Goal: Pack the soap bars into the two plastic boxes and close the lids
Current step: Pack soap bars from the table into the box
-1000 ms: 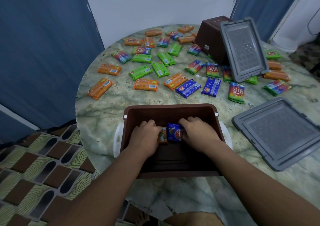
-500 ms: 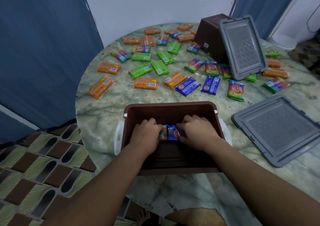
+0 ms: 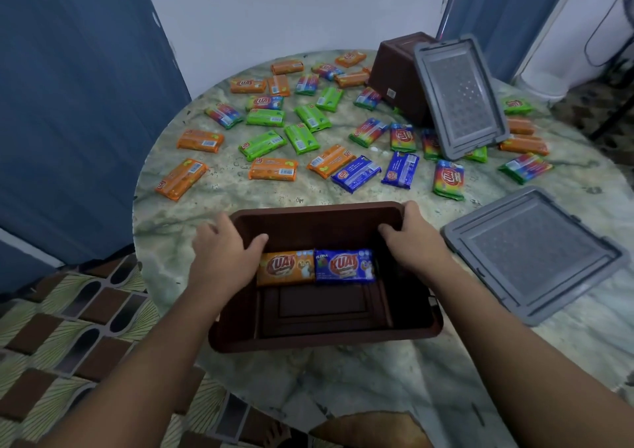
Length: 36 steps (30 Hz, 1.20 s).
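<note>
Round table [image 3: 240, 204] with a pale green-grey marbled top, dark veins running across it; fills the centre of the head view. Far side: plain white wall [image 3: 291, 12]. Left: large blue panel [image 3: 68, 104], matte, with a pale strip [image 3: 20, 241] crossing its lower near part. Far right: a second blue panel [image 3: 507, 8] with a light metal edge. Right of it, a white surface with a thin dark cable [image 3: 597, 36] hanging in a loop. Floor [image 3: 68, 327], near left: patterned covering, brown blocks and dark ovals on cream-green ribbed shapes. Far right floor [image 3: 593, 104]: dark mottled pattern. Light dim, even, bluish cast.
</note>
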{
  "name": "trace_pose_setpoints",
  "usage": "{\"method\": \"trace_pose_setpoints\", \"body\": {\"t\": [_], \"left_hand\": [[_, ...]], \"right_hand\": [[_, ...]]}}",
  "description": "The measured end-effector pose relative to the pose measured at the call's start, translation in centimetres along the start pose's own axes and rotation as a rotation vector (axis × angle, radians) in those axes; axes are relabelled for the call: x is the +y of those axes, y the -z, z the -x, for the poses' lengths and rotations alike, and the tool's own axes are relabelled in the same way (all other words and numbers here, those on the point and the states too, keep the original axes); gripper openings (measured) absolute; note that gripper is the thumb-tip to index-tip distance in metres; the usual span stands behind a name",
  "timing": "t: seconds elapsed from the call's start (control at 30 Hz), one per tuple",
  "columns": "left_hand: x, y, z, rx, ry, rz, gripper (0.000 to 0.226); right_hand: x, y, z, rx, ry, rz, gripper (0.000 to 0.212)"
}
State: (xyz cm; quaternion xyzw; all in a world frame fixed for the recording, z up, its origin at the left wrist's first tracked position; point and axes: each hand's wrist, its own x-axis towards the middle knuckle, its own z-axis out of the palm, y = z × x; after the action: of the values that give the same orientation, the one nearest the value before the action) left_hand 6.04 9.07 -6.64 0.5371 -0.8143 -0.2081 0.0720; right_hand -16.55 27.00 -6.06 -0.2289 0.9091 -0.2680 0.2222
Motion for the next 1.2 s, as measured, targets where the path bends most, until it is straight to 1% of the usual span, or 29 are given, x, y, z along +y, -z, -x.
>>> {"method": "trace_pose_setpoints", "body": {"t": [0.03,0.1,0.13,0.33,0.6,0.83,0.93,1.03,1.2], "left_hand": [[0.0,-0.3,-0.2,-0.039,0.024,0.064,0.058],[0.1,-0.6,-0.7,-0.026,0.024,0.09,0.04],[0.1,-0.6,-0.9,-0.012,0.022,0.079,0.035],[-0.8,-1.4,-1.7,0.044,0.013,0.032,0.025],[-2.0,-0.4,-4.3,0.052,-0.009,0.002,0.02],[-6.3,2.7,-9.9,0.027,-0.018,-0.075,0.019],[-8.9,4.4,-12.9,0.015,-0.033,-0.095,0.023],[-11.1,5.6,-15.6,0.024,-0.043,-0.079,0.017],[-12.4,6.3,-17.9,0.037,-0.024,-0.102,0.017]], "right_hand": [[-0.1,0.0,-0.1,0.007,0.015,0.003,0.028],[-0.2,0.1,-0.2,0.022,0.03,-0.014,0.024],[-0.1,0.0,-0.4,0.026,0.032,-0.025,0.022],[0.4,-0.4,-1.3,0.036,0.049,-0.034,0.016],[-1.8,-1.7,-2.5,0.045,0.103,-0.065,0.013],[-8.0,-6.0,-3.8,0.05,0.086,-0.059,0.015],[-11.3,-8.4,-4.5,0.062,0.086,-0.041,0.017],[-14.1,-10.3,-5.0,0.072,0.072,-0.055,0.014],[-16.4,-11.8,-5.6,0.074,0.039,-0.059,0.015]]}}
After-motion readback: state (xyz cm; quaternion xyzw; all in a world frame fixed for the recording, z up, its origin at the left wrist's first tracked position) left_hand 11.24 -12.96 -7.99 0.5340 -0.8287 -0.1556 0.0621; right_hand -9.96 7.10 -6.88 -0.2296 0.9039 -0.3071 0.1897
